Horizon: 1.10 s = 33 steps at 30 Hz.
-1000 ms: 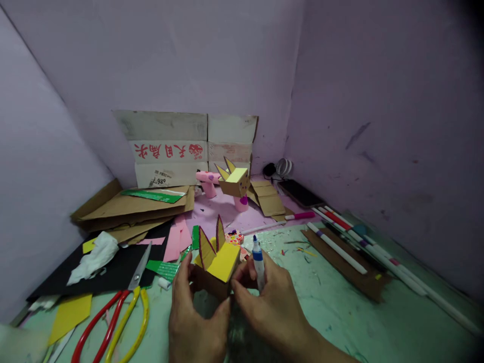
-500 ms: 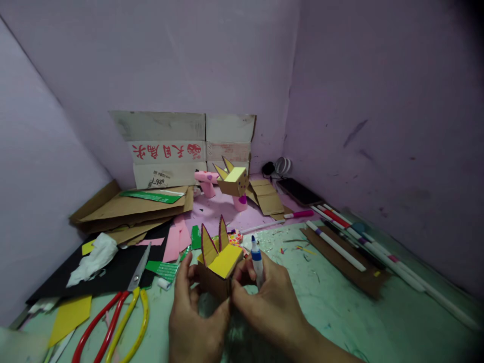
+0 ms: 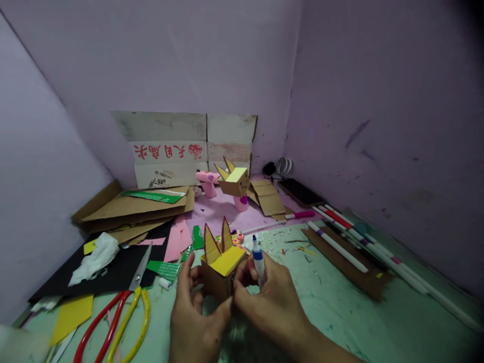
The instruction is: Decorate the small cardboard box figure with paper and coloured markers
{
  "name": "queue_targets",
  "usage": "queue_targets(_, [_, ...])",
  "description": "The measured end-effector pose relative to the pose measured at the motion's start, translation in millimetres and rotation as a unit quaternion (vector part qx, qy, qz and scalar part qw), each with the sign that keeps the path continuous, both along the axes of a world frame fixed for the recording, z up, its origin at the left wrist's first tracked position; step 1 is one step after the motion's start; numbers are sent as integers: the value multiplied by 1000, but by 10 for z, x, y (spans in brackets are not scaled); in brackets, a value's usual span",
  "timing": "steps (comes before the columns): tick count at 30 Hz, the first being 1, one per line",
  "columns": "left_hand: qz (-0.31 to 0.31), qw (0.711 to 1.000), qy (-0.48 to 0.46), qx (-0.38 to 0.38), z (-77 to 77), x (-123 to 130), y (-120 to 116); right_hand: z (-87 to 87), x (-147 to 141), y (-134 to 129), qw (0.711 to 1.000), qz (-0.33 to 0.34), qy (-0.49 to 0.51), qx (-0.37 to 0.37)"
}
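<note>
A small cardboard box [image 3: 219, 282] with a yellow top and two pointed, purple-edged ears stands upright between my hands. My left hand [image 3: 196, 307] wraps its left side, thumb along the near bottom edge. My right hand [image 3: 276, 297] has a blue-tipped marker [image 3: 258, 259] tucked between its fingers, tip upward. The thumb and index finger of that hand pinch together at the box's right side; whatever is between them is hidden. Behind, a similar eared cardboard head [image 3: 234, 182] with drawn dots sits on pink paper tubes [image 3: 208, 181].
Scissors [image 3: 138, 280] with red and yellow handles lie left, by crumpled white tissue [image 3: 96, 257] on black paper. Flattened cardboard [image 3: 132, 209] is piled behind them. At right are a phone [image 3: 300, 191], a brown cardboard strip [image 3: 370, 285] and several markers and white rods [image 3: 397, 269].
The view has shifted slightly. The box is turned and tilted a little between my hands, showing more of its front. Both hands keep their hold.
</note>
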<state>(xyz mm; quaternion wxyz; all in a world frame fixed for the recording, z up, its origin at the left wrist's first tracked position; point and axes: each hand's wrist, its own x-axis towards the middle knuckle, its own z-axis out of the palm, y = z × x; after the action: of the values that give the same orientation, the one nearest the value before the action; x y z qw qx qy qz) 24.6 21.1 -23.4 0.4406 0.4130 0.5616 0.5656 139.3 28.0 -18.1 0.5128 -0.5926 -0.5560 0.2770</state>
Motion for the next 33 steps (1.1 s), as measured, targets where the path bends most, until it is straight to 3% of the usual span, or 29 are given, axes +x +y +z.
queue_targets(18, [-32,998,-51,-26,-20,-55,35,43,9,6,1000,-11,-2,-17])
queue_targets(23, [-30,996,-79,-42,-25,-101,61,6,15,16,1000,-8,-4,8])
queue_targets(28, [-25,995,-91,-41,-30,-139,92,18,75,1,996,7,75,43])
queue_targets(33, [-28,981,-178,-78,22,-179,132,1,235,1,964,38,262,20])
